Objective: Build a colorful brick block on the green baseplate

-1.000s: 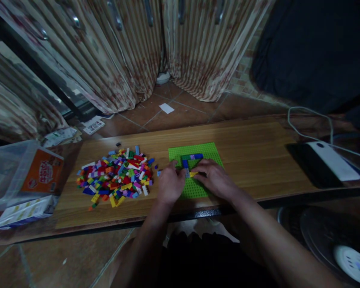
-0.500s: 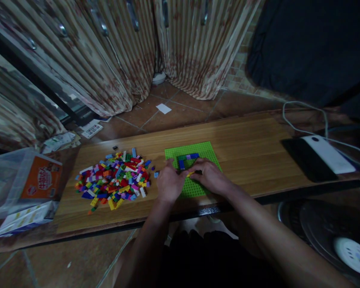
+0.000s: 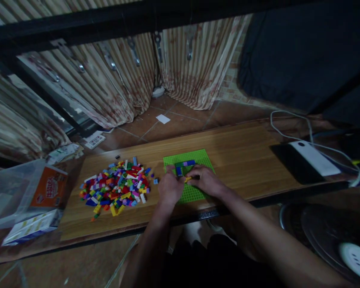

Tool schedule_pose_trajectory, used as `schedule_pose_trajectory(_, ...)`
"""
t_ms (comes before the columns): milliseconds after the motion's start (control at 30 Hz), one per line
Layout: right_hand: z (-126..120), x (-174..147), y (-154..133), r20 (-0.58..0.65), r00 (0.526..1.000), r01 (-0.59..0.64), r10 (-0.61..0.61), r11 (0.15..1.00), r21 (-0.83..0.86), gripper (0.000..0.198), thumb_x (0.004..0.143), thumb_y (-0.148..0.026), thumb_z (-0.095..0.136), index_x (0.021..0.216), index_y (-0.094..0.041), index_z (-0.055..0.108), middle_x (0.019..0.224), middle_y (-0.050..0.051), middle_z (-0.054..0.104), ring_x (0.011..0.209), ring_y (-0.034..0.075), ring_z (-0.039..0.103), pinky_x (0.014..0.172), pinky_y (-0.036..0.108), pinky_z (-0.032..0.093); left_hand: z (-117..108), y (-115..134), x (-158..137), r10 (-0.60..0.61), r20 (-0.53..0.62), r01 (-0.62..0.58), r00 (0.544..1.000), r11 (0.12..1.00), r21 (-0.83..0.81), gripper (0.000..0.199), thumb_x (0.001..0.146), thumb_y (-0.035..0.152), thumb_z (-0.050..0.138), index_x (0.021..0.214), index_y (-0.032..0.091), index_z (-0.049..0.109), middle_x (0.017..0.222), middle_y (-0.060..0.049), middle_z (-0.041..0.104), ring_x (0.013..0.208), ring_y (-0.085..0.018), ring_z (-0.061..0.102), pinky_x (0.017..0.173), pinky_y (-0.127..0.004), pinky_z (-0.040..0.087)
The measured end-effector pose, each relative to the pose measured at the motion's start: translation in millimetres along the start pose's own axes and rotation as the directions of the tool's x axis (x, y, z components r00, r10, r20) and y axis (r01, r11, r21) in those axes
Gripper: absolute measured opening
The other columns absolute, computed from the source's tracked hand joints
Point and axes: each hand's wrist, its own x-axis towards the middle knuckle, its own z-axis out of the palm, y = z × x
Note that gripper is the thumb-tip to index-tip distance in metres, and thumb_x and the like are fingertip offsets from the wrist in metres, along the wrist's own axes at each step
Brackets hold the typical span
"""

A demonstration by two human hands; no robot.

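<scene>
A bright green studded baseplate point(image 3: 195, 195) lies on the wooden table in front of me. On its upper part, blue toy bricks point(image 3: 190, 163) form a row with a purple one among them, and another blue brick point(image 3: 179, 171) joins at the left, making a corner. My right hand point(image 3: 206, 180) pinches a small yellow brick point(image 3: 187, 179) just below that corner. My left hand point(image 3: 171, 187) rests over the plate's left side, index finger stretched out and thumb reaching to the yellow brick. Its other fingers are hidden.
Left on the table point(image 3: 243, 160) spreads a heap of mixed bricks point(image 3: 117, 184), with a loose light-blue brick point(image 3: 156, 181) beside my left hand. A clear plastic bin point(image 3: 15, 192) and a flat box point(image 3: 33, 227) stand far left. A white phone-like object point(image 3: 315, 158) and cable lie right.
The camera view has tilted up a little, so the scene sits lower and a dark bar shows at the top. Both hands stay at the yellow brick, hardly moved on the plate.
</scene>
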Motion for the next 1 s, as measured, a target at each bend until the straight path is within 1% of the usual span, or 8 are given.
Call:
schedule_pose_trajectory(133,-10.0,-0.8,8.7,-0.011,0.995,-0.098,0.103,0.972,0.212,0.024,0.076,-0.021,0.071,0.099,-0.02,0.073,0.092,0.004,0.073,0.083,0.018,0.066,0.078,0.032,0.049,0.5,-0.6,-0.9,0.009,-0.025,-0.009,1.0,1.0,-0.02,0.05,0.08,0.028,0.067,0.125,0.017,0.05,0.088,-0.005,0.073,0.088,-0.022,0.07,0.074,-0.029,0.048)
schedule_pose_trajectory(300,-18.9,3.1,11.3,-0.186,0.965,-0.148,0.187,0.968,0.204,0.017,0.083,-0.026,0.059,0.087,-0.021,0.075,0.088,0.003,0.076,0.081,0.019,0.068,0.078,0.033,0.05,3.9,2.7,-12.2,0.186,-0.148,-0.178,0.971,0.982,0.071,0.03,0.084,0.021,0.06,0.113,0.02,0.059,0.092,-0.003,0.07,0.086,-0.018,0.068,0.076,-0.028,0.048)
schedule_pose_trajectory(400,-20.2,4.9,9.8,-0.267,0.942,-0.151,0.206,0.966,0.212,0.018,0.083,-0.028,0.058,0.085,-0.02,0.075,0.085,0.003,0.076,0.079,0.019,0.068,0.076,0.032,0.051,7.7,1.9,-20.8,0.325,-0.187,-0.308,0.927,0.944,0.117,0.02,0.09,0.019,0.052,0.107,0.02,0.063,0.099,-0.004,0.068,0.089,-0.017,0.065,0.079,-0.028,0.049)
schedule_pose_trajectory(500,-21.7,5.2,9.5,-0.306,0.924,-0.157,0.228,0.958,0.239,0.019,0.082,-0.028,0.059,0.086,-0.019,0.075,0.083,0.004,0.076,0.077,0.018,0.068,0.072,0.03,0.051,16.2,-1.4,-30.5,0.476,-0.202,-0.435,0.856,0.874,0.217,0.024,0.092,0.021,0.047,0.11,0.018,0.064,0.108,-0.008,0.067,0.099,-0.021,0.062,0.089,-0.033,0.049)
schedule_pose_trajectory(600,-22.9,5.1,10.1,-0.313,0.92,-0.157,0.236,0.953,0.259,0.02,0.082,-0.029,0.058,0.086,-0.019,0.075,0.083,0.005,0.076,0.076,0.018,0.068,0.071,0.03,0.051,32.7,-5.6,-41.4,0.578,-0.172,-0.5,0.798,0.793,0.347,0.034,0.091,0.031,0.052,0.118,0.012,0.062,0.121,-0.014,0.065,0.111,-0.029,0.058,0.096,-0.043,0.048)
schedule_pose_trajectory(667,-22.5,5.4,9.6,-0.313,0.921,-0.15,0.232,0.953,0.263,0.021,0.082,-0.031,0.058,0.085,-0.019,0.075,0.084,0.005,0.076,0.077,0.019,0.069,0.072,0.03,0.051,45.6,-7.7,-48.2,0.595,-0.163,-0.495,0.787,0.766,0.41,0.045,0.09,0.037,0.054,0.125,0.009,0.058,0.129,-0.017,0.062,0.118,-0.034,0.055,0.099,-0.05,0.045)
schedule_pose_trajectory(767,-20.0,6.6,6.5,-0.313,0.923,-0.139,0.224,0.952,0.271,0.022,0.082,-0.033,0.058,0.085,-0.018,0.075,0.084,0.006,0.076,0.077,0.019,0.069,0.072,0.031,0.051,60.0,-8.8,-54.5,0.591,-0.176,-0.468,0.787,0.759,0.453,0.055,0.091,0.043,0.051,0.131,0.005,0.053,0.136,-0.02,0.056,0.126,-0.035,0.05,0.104,-0.055,0.04)
schedule_pose_trajectory(1000,-16.0,8.8,0.5,-0.319,0.919,-0.136,0.231,0.946,0.294,0.025,0.081,-0.037,0.058,0.084,-0.019,0.074,0.085,0.006,0.076,0.077,0.02,0.069,0.073,0.033,0.052,62.5,-6.4,-50.8,0.609,-0.133,-0.489,0.782,0.731,0.476,0.055,0.093,0.041,0.047,0.127,0.0,0.055,0.132,-0.024,0.057,0.126,-0.035,0.052,0.106,-0.053,0.04)
